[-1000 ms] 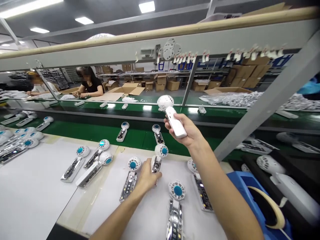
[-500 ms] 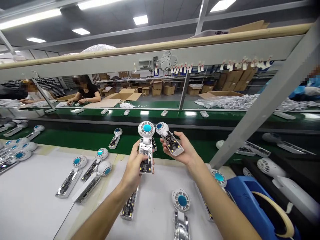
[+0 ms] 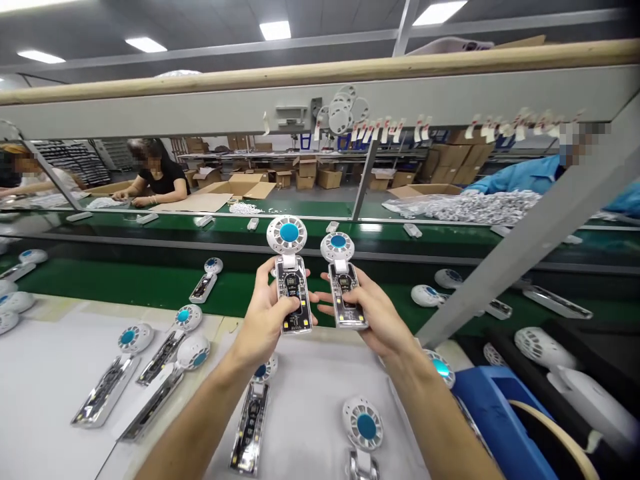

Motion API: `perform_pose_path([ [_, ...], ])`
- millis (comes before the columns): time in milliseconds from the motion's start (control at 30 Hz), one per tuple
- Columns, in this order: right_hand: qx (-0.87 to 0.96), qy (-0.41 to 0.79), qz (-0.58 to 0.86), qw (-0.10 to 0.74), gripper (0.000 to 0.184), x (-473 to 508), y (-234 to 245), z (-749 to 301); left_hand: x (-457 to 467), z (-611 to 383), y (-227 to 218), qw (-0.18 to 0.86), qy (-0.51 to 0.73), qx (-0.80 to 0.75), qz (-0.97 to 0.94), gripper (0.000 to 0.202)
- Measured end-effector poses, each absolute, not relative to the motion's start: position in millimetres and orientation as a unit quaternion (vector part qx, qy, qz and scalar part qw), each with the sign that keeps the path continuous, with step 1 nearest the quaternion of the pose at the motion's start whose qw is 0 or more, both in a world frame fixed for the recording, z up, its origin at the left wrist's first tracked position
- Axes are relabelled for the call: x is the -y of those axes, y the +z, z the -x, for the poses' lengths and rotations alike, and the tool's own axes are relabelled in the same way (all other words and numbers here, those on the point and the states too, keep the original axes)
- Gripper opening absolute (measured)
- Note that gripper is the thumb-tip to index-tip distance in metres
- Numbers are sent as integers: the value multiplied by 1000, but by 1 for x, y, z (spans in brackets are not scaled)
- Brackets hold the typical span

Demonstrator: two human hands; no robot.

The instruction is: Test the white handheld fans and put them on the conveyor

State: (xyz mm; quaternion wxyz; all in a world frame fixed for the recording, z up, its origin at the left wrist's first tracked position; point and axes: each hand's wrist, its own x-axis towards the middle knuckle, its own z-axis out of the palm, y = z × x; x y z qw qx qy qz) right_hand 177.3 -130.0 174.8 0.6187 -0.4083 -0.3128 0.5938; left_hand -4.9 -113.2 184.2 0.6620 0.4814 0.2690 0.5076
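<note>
My left hand [image 3: 263, 323] is closed round a small handheld fan [image 3: 287, 233], its thumb pressed on the exposed circuit board. The fan has a round white vented head with a blue centre, hinged to a narrow body. In my right hand [image 3: 387, 317] is a second fan [image 3: 337, 247] of the same kind, also with its board bare and the thumb on it. Both are held upright side by side, slightly apart, above the table's far edge. Below my left wrist lies another fan [image 3: 250, 427]; one more fan [image 3: 363, 423] lies between my forearms.
Several fans [image 3: 135, 340] lie on the white table [image 3: 45, 373] at left. Beyond runs a green conveyor belt [image 3: 150, 280] carrying more units. A blue tape dispenser [image 3: 480, 393] stands at right, near a slanted metal post [image 3: 515, 247]. Co-workers [image 3: 163, 177] sit across the line.
The fan in my right hand has turned from tilted to upright, and my right thumb now lies on its board. The left fan has risen slightly. The view has shifted a little.
</note>
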Motion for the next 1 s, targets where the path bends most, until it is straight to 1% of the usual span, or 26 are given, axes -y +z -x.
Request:
perform_pose_path([
  [67,334,583,390,629,58,134,174,-177,109,6,186,663,499,-249,-499,67],
  [167,371,556,364,648,72,139,174,-178,106,8,186,667,489,-225,-515,64],
  [267,409,533,347,655,82,141,174,-179,105,8,187,674,486,-218,-512,66],
  [433,435,513,343,656,84,140,173,-178,101,8,189,681,487,-211,-505,74],
  [667,465,484,387,633,96,140,175,-181,97,10,186,686,476,-197,-513,69],
  [1000,472,476,375,640,93,140,174,-178,101,6,181,684,472,-185,-524,67],
])
